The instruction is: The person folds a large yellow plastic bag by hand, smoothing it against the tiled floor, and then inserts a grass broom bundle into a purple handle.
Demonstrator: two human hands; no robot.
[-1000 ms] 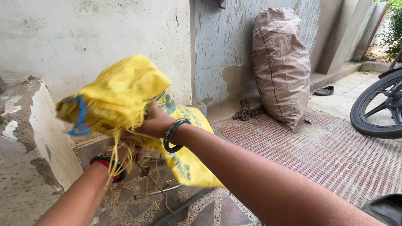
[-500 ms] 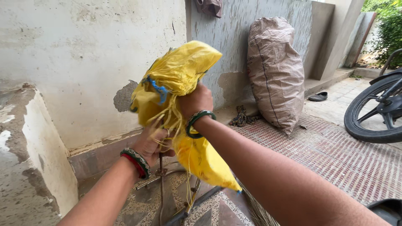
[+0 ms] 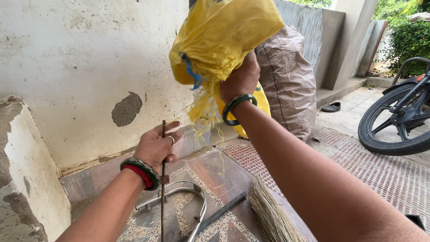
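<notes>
My right hand [image 3: 242,80] grips a crumpled yellow woven sack [image 3: 224,40] with frayed yellow threads and a blue cord, held high in front of the wall. My left hand [image 3: 156,145], lower and to the left, is closed around a thin upright metal rod [image 3: 163,179] that runs down toward the floor. Both wrists wear bangles. The sack hangs clear of the left hand.
A curved metal frame [image 3: 197,201], a dark bar [image 3: 221,213] and a straw broom [image 3: 268,215] lie on the patterned floor below. A large stuffed brown sack [image 3: 291,76] leans against the wall. A motorbike wheel [image 3: 396,121] stands at right, a dark shoe [image 3: 330,107] beyond.
My right hand has lifted the yellow sack up and to the right, away from the left hand. My left hand let go of the sack and now holds the thin rod.
</notes>
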